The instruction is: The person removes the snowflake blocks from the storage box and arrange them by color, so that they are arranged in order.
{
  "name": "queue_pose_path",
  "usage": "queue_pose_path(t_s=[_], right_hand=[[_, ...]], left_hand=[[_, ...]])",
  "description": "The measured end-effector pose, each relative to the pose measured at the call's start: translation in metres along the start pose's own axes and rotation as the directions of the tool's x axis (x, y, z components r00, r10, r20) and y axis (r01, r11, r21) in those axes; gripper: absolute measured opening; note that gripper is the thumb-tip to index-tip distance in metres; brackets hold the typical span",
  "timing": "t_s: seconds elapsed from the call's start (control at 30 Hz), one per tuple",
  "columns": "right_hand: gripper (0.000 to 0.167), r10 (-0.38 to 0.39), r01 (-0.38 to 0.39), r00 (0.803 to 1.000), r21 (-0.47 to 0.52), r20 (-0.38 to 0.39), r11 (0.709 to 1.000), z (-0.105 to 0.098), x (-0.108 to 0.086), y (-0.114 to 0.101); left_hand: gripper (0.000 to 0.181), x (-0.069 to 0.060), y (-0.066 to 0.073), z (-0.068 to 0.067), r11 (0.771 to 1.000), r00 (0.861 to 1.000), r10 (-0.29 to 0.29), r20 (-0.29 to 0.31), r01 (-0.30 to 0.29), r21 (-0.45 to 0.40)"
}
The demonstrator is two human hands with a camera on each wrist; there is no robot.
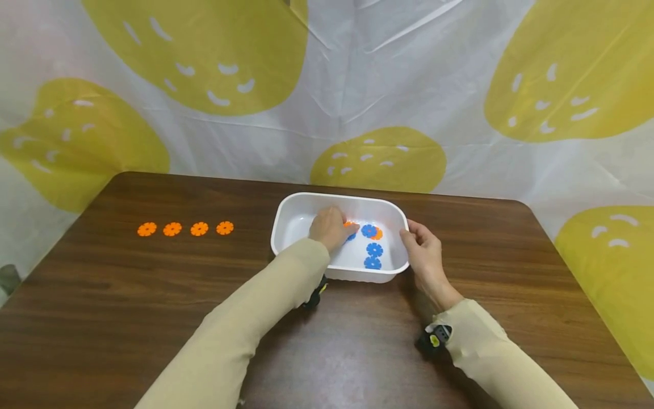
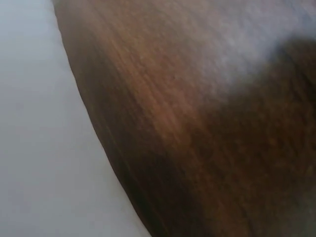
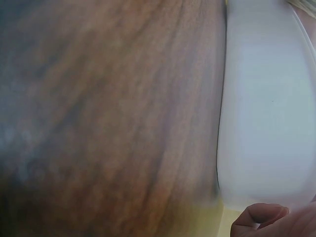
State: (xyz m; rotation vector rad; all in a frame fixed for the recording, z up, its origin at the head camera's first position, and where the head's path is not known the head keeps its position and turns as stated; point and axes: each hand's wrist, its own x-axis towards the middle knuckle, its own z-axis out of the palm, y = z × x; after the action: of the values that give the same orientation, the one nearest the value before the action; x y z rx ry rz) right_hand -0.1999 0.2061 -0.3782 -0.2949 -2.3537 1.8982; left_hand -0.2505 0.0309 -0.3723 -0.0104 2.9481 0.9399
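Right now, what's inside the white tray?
Blue discs and orange discs, plus the left hand. That hand hides part of the tray, so anything beneath the hand can't be seen.

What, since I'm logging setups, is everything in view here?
Table: 1, brown, foreground
Sheet: 1, white and yellow, background
Tub: 1, white, on table
Orange discs: 4, orange, row left of tub
Blue discs: at least 4, blue, in tub
More orange discs: at least 2, orange, in tub
Unclear object: 1, dark grey, far left edge
Wrist cameras: 2, black, on wrists
Sleeves: 2, beige, on arms
Left hand: 1, inside tub
Right hand: 1, holding tub's right rim
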Motion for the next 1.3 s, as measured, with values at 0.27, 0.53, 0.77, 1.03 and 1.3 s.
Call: queue_pose_path(t_s=[0.27,0.53,0.77,1.03,1.3], right_hand=[[0.038,-0.007,0.007,1.0,-0.004,-0.004,1.0,0.0,0.001,-0.001],[0.038,-0.004,0.004,1.0,-0.013,-0.007,1.0,0.0,0.001,-0.001],[0.038,0.007,-0.007,1.0,-0.017,0.004,1.0,0.0,0.001,-0.001],[0.039,0.001,-0.001,1.0,-0.008,0.002,1.0,0.0,0.001,-0.001],[0.039,0.006,-0.006,1.0,-0.003,0.0,1.0,0.0,0.001,0.0]], left_hand=[[0.028,0.002,0.0,-0.001,0.999,1.0,0.021,0.002,-0.021,0.049],[0.026,0.002,0.0,-0.002,1.0,0.999,-0.015,0.042,0.014,0.016],[0.024,-0.001,0.001,-0.006,0.999,0.998,-0.024,0.058,0.025,-0.029],[0.021,-0.003,0.002,-0.009,0.998,0.997,-0.015,0.08,0.021,-0.067],[0.018,-0.004,0.001,-0.012,0.994,0.995,0.024,0.099,-0.013,-0.11]])
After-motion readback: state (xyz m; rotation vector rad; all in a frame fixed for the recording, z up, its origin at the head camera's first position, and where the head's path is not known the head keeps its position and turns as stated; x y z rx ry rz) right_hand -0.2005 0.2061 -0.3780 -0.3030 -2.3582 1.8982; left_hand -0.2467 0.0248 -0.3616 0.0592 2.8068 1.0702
